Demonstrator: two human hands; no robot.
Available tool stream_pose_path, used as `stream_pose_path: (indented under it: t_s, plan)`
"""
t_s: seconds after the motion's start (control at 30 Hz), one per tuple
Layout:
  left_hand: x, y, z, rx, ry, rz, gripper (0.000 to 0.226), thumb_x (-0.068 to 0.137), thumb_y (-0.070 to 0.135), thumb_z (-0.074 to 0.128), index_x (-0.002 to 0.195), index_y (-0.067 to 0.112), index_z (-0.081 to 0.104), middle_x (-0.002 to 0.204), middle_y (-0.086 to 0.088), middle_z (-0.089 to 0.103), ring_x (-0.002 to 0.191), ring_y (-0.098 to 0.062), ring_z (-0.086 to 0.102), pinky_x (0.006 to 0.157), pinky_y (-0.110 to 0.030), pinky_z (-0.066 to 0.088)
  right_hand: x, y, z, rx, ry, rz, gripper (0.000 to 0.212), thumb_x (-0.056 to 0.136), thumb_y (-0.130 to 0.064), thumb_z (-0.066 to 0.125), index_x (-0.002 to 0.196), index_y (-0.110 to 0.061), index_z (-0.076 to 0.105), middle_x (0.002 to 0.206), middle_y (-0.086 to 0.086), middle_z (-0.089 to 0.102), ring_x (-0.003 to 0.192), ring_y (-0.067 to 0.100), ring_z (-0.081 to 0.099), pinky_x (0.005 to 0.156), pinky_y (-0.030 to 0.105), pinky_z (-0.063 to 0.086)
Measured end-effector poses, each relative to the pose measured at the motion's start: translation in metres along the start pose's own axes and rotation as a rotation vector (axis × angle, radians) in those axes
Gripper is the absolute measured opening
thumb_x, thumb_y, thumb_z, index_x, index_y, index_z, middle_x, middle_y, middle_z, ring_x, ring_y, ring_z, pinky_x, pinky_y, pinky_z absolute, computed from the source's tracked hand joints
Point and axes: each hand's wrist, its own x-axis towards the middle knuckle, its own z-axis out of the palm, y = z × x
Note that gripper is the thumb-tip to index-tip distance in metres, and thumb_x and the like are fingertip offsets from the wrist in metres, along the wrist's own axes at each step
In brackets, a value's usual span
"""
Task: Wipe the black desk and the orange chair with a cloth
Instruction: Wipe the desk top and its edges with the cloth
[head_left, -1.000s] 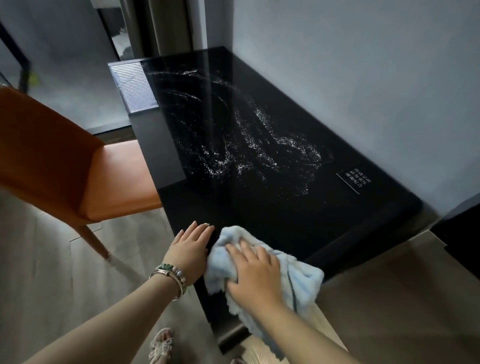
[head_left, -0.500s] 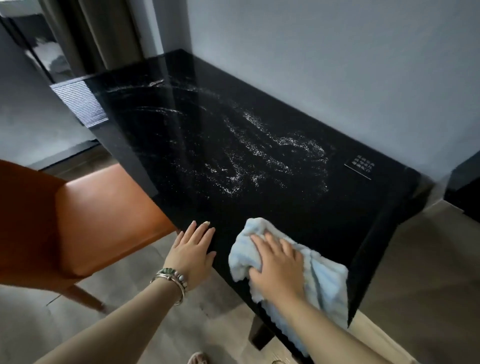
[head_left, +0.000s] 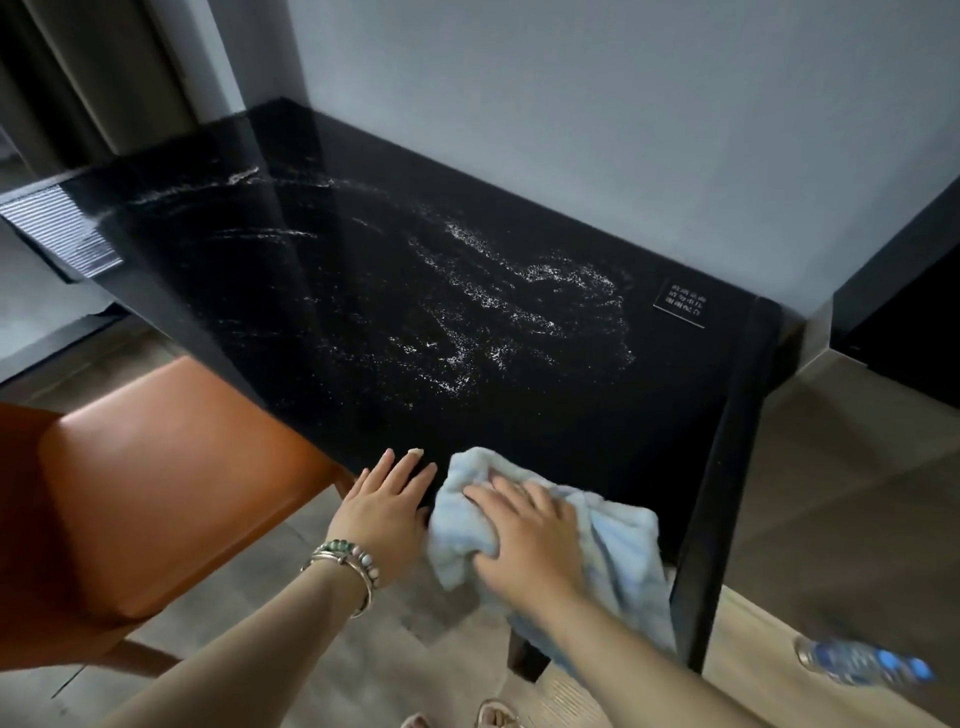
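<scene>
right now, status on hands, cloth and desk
Left hand flat on desk edge, grip open. Right hand presses cloth at near edge. White streaks unwiped ahead. Nothing blocking.

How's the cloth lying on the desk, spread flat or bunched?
Bunched. The light blue cloth is crumpled under the right hand at the black desk near edge, one end hanging over it.

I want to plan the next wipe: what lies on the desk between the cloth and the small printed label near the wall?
In the head view, only bare black desk separates the light blue cloth from the white-printed label; whitish streaks lie left of that line.
</scene>
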Motion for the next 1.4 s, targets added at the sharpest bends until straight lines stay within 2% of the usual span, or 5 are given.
stream_pose_path:
  t_s: [0.23, 0.6, 0.9, 1.1, 1.4]
  plan:
    - [0.0, 0.002, -0.005, -0.027, 0.005, -0.013, 0.049, 0.101, 0.03, 0.025, 0.149, 0.031, 0.014, 0.157, 0.01, 0.004, 0.146, -0.02, -0.001, 0.118, -0.034, 0.007, 0.001, 0.089, -0.035, -0.089, 0.012, 0.701, 0.06, 0.088, -0.048, 0.045, 0.141, -0.029, 0.024, 0.145, 0.002, 0.036, 0.126, 0.025, 0.04, 0.098, 0.044, 0.036]
    - [0.033, 0.041, -0.02, -0.067, 0.067, -0.062, 0.051, 0.099, 0.034, 0.034, 0.147, 0.027, 0.018, 0.157, 0.007, 0.005, 0.146, -0.018, -0.002, 0.117, -0.038, 0.01, 0.018, 0.096, -0.038, 0.129, 0.257, 0.353, 0.036, 0.073, -0.038, 0.055, 0.107, -0.024, 0.052, 0.093, -0.005, 0.062, 0.097, 0.019, 0.062, 0.078, 0.037, 0.047]
    - [0.052, 0.07, -0.024, 0.048, -0.038, -0.058, 0.069, 0.094, 0.051, 0.038, 0.15, 0.029, 0.004, 0.158, 0.005, -0.006, 0.145, -0.021, -0.007, 0.118, -0.043, 0.006, 0.005, 0.136, -0.046, -0.123, -0.165, -0.001, 0.066, 0.093, -0.046, 0.041, 0.149, -0.032, 0.011, 0.159, -0.002, -0.011, 0.144, 0.026, 0.003, 0.115, 0.045, 0.015]
    - [0.067, 0.082, -0.024, 0.058, -0.052, -0.065, 0.072, 0.093, 0.052, 0.04, 0.15, 0.029, 0.002, 0.157, 0.005, -0.007, 0.145, -0.022, -0.007, 0.119, -0.044, 0.006, 0.048, 0.214, -0.08, 0.104, 0.281, 0.415, 0.06, 0.077, -0.024, 0.073, 0.124, 0.0, 0.045, 0.139, 0.019, 0.035, 0.114, 0.042, 0.043, 0.094, 0.046, 0.04]
    - [0.085, 0.081, -0.05, -0.11, -0.301, -0.086, 0.082, 0.084, 0.054, 0.056, 0.149, 0.026, 0.015, 0.157, 0.011, -0.002, 0.145, -0.017, 0.003, 0.116, -0.038, 0.021, 0.109, 0.216, -0.073, 0.016, -0.175, 0.685, 0.074, 0.086, -0.052, 0.043, 0.149, -0.031, 0.009, 0.158, 0.008, -0.009, 0.144, 0.032, -0.001, 0.111, 0.057, 0.014]
